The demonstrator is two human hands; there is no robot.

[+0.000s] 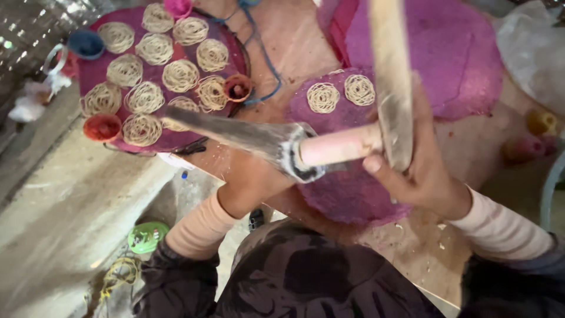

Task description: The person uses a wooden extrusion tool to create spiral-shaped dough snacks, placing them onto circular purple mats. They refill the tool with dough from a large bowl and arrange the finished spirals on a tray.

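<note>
Nearest to me, my right hand [421,171] is wrapped around a flat wooden handle [389,76] that stands up past the lens, thumb pressed across its lower end and the fingers curled shut behind it. From that grip a pale pink cylinder [338,145] runs left into a metal press [259,138], a grey tapered body with a dark ring at its wide end. My left hand [250,185] sits under that ring, mostly hidden by the press, so I cannot tell how far its fingers are closed; it seems to be touching the underside. Directly beneath both hands lies a round pink mat [347,194] on the wooden table [294,47], and at its far edge, just beyond the press, rest two coiled noodle nests [341,94] side by side. Farther left, well apart from my hands, a larger dark-pink round tray [94,70] carries many more noodle coils [179,75] in close rows, with small red cups [102,126] at its rim. Another pink mat [453,53] lies farthest right.
</note>
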